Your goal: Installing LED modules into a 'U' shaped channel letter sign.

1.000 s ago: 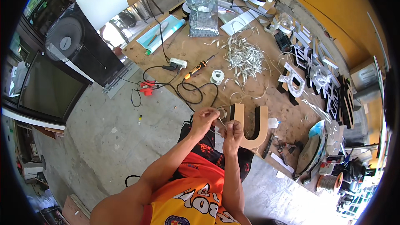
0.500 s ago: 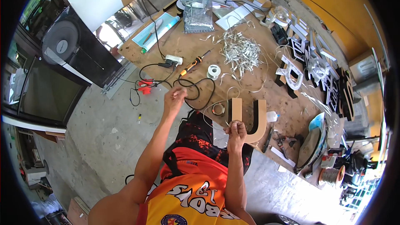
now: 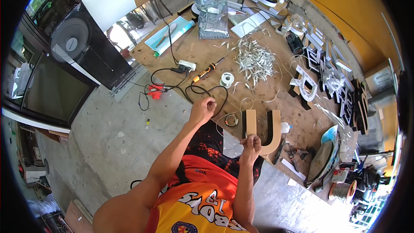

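My left hand (image 3: 203,110) is closed, fingers curled together above the table's near edge, beside a black cable (image 3: 221,103). Whether anything is in it I cannot make out. My right hand (image 3: 251,146) pinches a thin pale wire (image 3: 221,130) at the lower left of a U-shaped letter (image 3: 272,144) with a tan face and black inner sides. From there the wire loops up past a small ring-shaped coil (image 3: 231,120). Farther off lie a solder spool (image 3: 227,79) and a yellow-and-black soldering iron (image 3: 204,73).
A heap of small white light modules (image 3: 256,62) covers the middle of the table. Several sign letters (image 3: 306,87) crowd the right side. Pliers (image 3: 295,157) and a small bottle (image 3: 285,127) lie right of the U. A silver plastic bag (image 3: 213,17) stands at the back.
My left hand has moved right, closer to the U-shaped letter and my right hand. My right hand still pinches the wire beside the letter. The view has shifted slightly.
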{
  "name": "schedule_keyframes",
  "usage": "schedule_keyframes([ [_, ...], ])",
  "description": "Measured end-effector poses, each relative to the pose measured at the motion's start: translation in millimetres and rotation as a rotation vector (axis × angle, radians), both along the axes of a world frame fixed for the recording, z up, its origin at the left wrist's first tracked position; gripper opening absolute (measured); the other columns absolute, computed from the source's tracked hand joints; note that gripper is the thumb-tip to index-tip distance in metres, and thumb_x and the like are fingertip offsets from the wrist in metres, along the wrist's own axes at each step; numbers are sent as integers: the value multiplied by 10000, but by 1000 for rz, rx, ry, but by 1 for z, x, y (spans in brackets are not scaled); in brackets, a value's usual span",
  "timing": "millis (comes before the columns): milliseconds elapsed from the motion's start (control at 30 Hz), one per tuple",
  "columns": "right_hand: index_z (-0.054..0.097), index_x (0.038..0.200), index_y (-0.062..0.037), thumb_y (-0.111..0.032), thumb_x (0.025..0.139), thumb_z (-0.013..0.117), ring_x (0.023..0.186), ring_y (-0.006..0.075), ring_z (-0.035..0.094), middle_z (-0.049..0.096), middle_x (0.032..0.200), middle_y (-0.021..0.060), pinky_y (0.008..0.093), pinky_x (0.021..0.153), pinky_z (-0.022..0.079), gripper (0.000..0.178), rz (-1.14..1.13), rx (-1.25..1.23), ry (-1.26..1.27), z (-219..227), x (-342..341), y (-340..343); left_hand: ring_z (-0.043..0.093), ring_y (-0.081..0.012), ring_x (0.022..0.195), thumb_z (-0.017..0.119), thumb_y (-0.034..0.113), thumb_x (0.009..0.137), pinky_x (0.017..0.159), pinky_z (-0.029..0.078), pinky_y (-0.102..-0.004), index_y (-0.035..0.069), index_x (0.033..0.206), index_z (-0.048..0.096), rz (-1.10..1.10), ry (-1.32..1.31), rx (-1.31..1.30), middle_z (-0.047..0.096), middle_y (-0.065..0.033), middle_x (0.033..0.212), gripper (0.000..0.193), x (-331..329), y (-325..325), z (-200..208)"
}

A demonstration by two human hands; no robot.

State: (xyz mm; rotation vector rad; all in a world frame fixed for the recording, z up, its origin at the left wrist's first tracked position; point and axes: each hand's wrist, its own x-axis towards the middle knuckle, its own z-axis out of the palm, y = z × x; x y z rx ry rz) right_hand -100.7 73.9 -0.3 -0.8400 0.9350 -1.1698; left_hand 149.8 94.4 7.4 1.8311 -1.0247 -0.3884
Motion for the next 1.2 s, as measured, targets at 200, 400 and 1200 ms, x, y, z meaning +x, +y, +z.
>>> schedule_keyframes([
  [200, 594, 970, -49, -138, 1002, 612, 664, 149, 587, 595, 827, 32, 293, 666, 497, 97, -37, 35, -39, 3, -2, 1, 689, -235, 723, 705, 86, 861, 666, 536, -340, 12, 995, 696, -86, 106, 25, 710, -136, 822, 154, 0, 15, 11],
  [400, 591, 982, -52, -138, 1006, 606, 679, 149, 593, 598, 833, 31, 307, 686, 504, 90, -50, 26, -30, 2, -10, 2, 672, -213, 718, 708, 59, 856, 657, 523, -314, 18, 1025, 693, -119, -53, -25, 710, -111, 852, 175, -11, 13, -4],
  [1200, 613, 968, -54, -174, 1005, 612, 670, 154, 617, 635, 788, 45, 304, 668, 518, 126, -55, 93, -25, 5, -11, 4, 693, -361, 840, 642, 142, 819, 747, 554, -463, 55, 939, 703, -641, -445, 9, 711, -178, 921, 160, -101, -239, -8],
])
